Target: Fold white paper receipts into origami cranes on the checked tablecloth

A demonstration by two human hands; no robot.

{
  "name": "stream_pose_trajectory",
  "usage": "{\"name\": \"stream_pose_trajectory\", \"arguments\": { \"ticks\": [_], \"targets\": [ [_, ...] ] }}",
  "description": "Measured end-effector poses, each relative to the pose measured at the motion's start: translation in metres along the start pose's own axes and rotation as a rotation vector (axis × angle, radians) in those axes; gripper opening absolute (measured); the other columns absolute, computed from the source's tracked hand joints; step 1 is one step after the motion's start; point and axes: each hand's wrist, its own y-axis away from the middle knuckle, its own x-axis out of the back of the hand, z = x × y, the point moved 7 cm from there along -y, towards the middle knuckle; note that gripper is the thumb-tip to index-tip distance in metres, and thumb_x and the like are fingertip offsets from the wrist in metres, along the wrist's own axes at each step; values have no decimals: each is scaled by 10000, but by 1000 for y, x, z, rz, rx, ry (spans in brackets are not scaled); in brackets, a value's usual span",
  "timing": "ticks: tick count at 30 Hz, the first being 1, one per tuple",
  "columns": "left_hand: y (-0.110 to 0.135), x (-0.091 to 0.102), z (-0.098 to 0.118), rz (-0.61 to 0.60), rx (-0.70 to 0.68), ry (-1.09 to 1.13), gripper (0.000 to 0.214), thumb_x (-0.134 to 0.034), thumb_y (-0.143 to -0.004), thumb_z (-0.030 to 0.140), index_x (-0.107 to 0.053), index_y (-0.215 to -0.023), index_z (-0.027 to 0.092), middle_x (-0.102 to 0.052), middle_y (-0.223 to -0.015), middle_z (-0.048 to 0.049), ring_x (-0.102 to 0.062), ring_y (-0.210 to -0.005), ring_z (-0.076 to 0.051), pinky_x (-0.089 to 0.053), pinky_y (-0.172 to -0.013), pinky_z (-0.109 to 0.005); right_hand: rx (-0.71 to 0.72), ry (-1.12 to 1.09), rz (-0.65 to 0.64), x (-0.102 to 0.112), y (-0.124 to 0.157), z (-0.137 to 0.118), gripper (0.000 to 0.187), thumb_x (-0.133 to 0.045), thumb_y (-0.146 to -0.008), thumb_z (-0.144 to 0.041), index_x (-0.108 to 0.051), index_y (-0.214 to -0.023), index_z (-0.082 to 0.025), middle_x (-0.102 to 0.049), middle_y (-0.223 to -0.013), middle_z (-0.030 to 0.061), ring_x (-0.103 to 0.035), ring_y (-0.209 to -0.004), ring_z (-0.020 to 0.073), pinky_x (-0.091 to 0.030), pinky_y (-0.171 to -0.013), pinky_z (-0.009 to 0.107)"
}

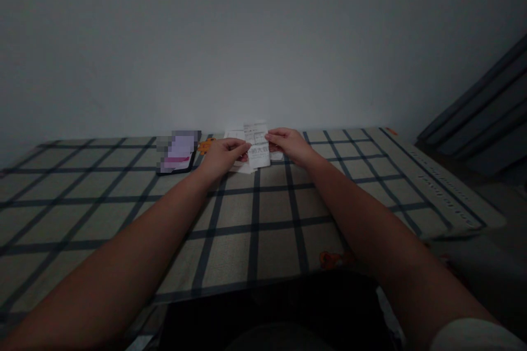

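Note:
Both my arms stretch out over a checked cloth [123, 186] toward the far wall. My left hand [222, 156] and my right hand [288, 145] each pinch a side of a small white printed paper slip [257, 145], holding it upright between them. Under and behind the slip lie more white papers [234, 135] on the cloth. Both hands have their fingers closed on the slip's edges.
A phone [178, 153] with a lit screen lies on the cloth just left of my left hand, an orange object [205, 146] beside it. A plain wall rises behind. The cloth's right edge [444, 186] drops off; dark slanted boards [486, 115] lean at the far right.

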Motion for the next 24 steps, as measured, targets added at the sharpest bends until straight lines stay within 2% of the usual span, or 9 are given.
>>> {"name": "stream_pose_trajectory", "arguments": {
  "ticks": [7, 12, 14, 18, 24],
  "targets": [
    [1, -5, -3, -31, 51, 62, 315, -711, -768, 450, -763, -895, 167, -715, -766, -54, -612, -636, -151, -479, -607, -268, 47, 194, 109, 8, 1, -3, 161, -739, -775, -329, -683, -785, -178, -668, -719, 14, -581, -634, 109, -506, -642, 259],
    [0, -1, -6, 30, 70, 109, 345, -728, -749, 473, -760, -891, 160, -705, -737, -46, -596, -616, -146, -479, -603, -269, -31, 113, 32, 1, 3, -1, 161, -712, -805, -317, -715, -885, -177, -716, -842, 39, -628, -708, 116, -541, -714, 276],
    [0, 0, -6, 51, 75, 132, 359, -735, -743, 476, -759, -899, 154, -708, -737, -45, -602, -624, -147, -486, -621, -272, -37, 114, 17, -1, 3, -1, 134, -708, -807, -295, -714, -863, -173, -716, -838, 40, -629, -711, 117, -542, -723, 281],
    [0, 0, -5, 41, 68, 110, 352, -724, -757, 480, -763, -889, 156, -711, -740, -48, -616, -637, -150, -479, -615, -265, 13, 197, 65, 4, 2, -2, 134, -718, -792, -298, -689, -771, -168, -687, -736, 26, -599, -645, 114, -515, -658, 269],
    [1, -1, -5, 41, 85, 192, 342, -737, -739, 478, -754, -858, 158, -709, -761, -39, -609, -623, -136, -488, -622, -257, 44, 261, 87, 7, 1, -3, 156, -702, -795, -325, -687, -781, -170, -685, -724, 24, -593, -645, 117, -502, -640, 259]
  ]
}}
